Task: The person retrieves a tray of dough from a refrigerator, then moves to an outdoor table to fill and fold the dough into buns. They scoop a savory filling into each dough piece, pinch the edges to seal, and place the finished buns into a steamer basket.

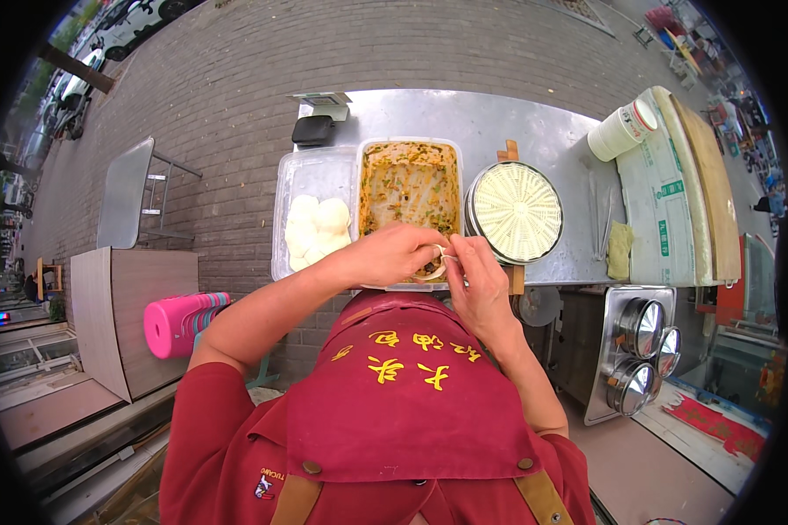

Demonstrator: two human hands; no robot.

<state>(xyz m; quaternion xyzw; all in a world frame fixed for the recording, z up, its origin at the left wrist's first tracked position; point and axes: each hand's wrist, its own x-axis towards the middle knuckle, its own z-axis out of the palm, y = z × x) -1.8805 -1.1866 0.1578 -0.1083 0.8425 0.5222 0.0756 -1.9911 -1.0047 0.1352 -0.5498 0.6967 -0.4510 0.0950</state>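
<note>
Over the near end of a plastic tub of chopped filling (410,184), my left hand (400,252) and my right hand (478,266) pinch the rim of a thin dough wrapper (441,268). Dark filling shows inside the wrapper, whose underside is partly hidden by the fingers. Several pale dough pieces (315,226) lie clumped in a clear plastic tray (315,170) left of the tub. Right of the tub stands a round steamer with a woven liner (515,210).
On the metal table (499,118) are a black case (313,130), stacked paper cups (622,130), tongs (604,223), a folded cloth (620,251) and a foam box (663,190). Pink stools (171,326) stand at the left; small steamers (632,387) sit on a tray at the right.
</note>
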